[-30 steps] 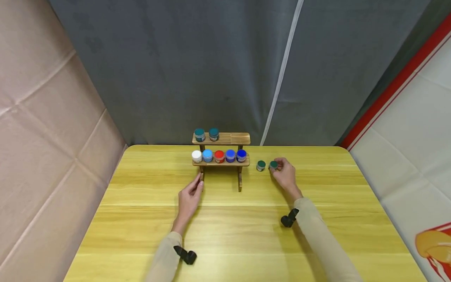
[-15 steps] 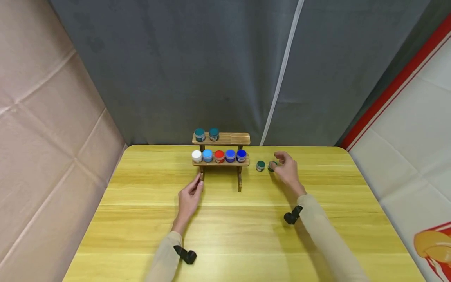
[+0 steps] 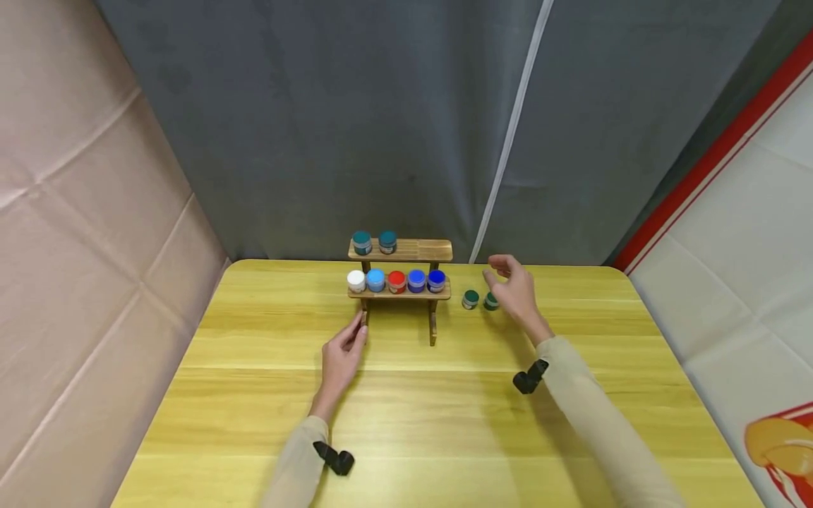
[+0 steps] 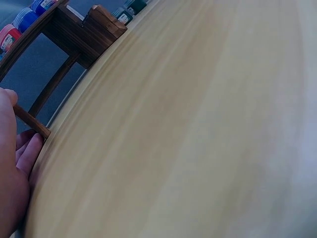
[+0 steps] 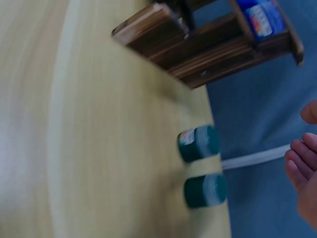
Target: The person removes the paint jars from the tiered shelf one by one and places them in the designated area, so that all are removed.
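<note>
A two-tier wooden rack (image 3: 428, 249) stands at the back of the table. My left hand (image 3: 340, 361) pinches its left leg (image 4: 33, 120) between thumb and fingers. On the lower shelf sit white (image 3: 356, 281), light blue (image 3: 376, 280), red (image 3: 396, 282) and two darker blue paint jars (image 3: 426, 281). Two teal-lidded jars (image 3: 375, 242) occupy the left of the upper shelf. Right of the rack, two dark green jars (image 3: 470, 299) (image 5: 205, 191) stand upright on the table. Over the farther-right one hovers my right hand (image 3: 517, 296), fingers apart from the thumb, holding nothing.
The wooden table (image 3: 406, 416) runs back to a grey curtain (image 3: 305, 141) with a white strip (image 3: 512, 127). Pale padded fabric (image 3: 95, 282) hangs on the left, and a white panel with a red border (image 3: 718, 169) on the right.
My right hand has let go of the right-hand dark green jar and lifted up and away from it, toward the back. The left hand keeps its hold on the rack leg.
</note>
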Demonstrator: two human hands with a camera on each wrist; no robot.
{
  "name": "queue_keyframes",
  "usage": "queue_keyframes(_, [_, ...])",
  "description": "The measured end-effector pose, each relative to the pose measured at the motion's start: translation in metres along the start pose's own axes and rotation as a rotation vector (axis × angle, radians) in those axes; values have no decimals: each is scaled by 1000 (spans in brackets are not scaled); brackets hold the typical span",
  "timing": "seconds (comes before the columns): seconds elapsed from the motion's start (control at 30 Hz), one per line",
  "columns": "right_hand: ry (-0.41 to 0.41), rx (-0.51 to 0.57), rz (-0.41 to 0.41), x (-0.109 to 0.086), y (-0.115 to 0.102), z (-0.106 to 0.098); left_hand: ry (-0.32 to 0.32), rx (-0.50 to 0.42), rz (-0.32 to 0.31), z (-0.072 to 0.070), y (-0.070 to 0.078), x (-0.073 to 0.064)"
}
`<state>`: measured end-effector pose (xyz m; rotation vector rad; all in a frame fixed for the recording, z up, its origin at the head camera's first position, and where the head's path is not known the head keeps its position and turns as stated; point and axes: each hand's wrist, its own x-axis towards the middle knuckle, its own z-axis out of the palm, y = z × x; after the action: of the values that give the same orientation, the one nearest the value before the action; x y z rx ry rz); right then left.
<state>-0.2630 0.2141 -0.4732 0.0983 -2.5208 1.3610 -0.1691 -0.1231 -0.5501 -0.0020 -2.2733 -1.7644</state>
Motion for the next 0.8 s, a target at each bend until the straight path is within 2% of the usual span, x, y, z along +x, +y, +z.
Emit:
queue_keyframes(0.5, [-22, 70, -75, 15, -56, 8, -9, 10, 14, 0, 1, -1])
queue_keyframes(0.8, [-57, 100, -137, 34, -87, 18, -2, 8, 5, -1, 1, 0])
